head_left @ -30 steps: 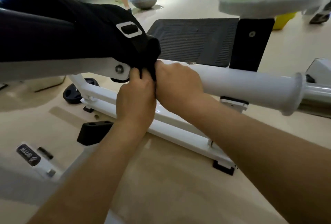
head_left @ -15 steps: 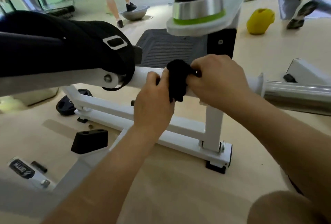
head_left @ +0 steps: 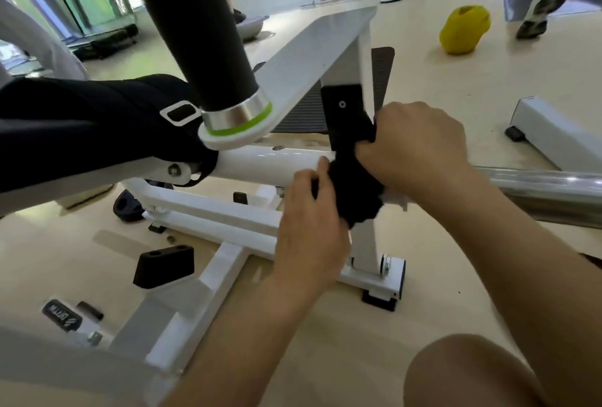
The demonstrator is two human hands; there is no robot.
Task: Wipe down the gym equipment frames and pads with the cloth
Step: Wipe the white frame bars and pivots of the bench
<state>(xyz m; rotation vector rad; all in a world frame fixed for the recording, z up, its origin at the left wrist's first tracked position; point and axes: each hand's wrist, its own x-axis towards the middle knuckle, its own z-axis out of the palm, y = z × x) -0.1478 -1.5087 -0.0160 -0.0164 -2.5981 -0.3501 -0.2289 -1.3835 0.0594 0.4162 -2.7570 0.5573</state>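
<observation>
While the person crouches at the machine, both hands are close together, clamped on the black cloth (head_left: 353,193). The cloth is bunched round the white bar (head_left: 267,162), at the bar's end, right between the two hands. The left hand (head_left: 309,221) grips the cloth's near side from below, fingers curled, thumb up against the bar. The right hand (head_left: 413,146) grips it from on top, fingers curled over it. Whether the two hands touch each other, cannot tell; the cloth fills the gap.

Left of the left hand, the bar runs bare to the black pad (head_left: 81,120). Above that stretch hangs a black roller (head_left: 195,32) with a silver and green ring at its end. Right of the right hand, a chrome rod (head_left: 547,191) carries on from the bar. Below the left hand, the white base frame (head_left: 208,214) sits on the floor (head_left: 325,341). A black block (head_left: 164,265) lies on the floor well left of the left forearm, and a weight plate (head_left: 127,208) lies under the pad. Far beyond the right hand, a yellow object (head_left: 464,30) stands on the floor.
</observation>
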